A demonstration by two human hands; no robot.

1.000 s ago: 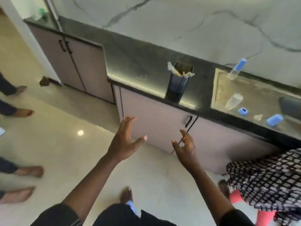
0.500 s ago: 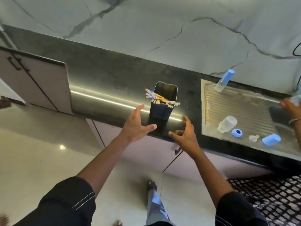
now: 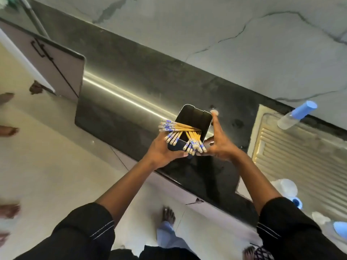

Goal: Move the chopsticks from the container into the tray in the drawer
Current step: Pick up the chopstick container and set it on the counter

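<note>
Both hands grip the dark container [image 3: 195,126] on the tabletop [image 3: 131,94]: left hand [image 3: 165,149] clamped on its near side, right hand [image 3: 218,145] on its right wall. The chopsticks [image 3: 180,135] fan out of it, light, stiff and likely slippery; best pinched as 1 bundle by the patterned tops. Their tips are hidden inside. No drawer or tray is visible.

The room is bright. A long white shine runs across the dark worktop [image 3: 120,94] toward ten o'clock. The feet [image 3: 8,211] at eight o'clock are blurry. Straight lines bend at the edges.
</note>
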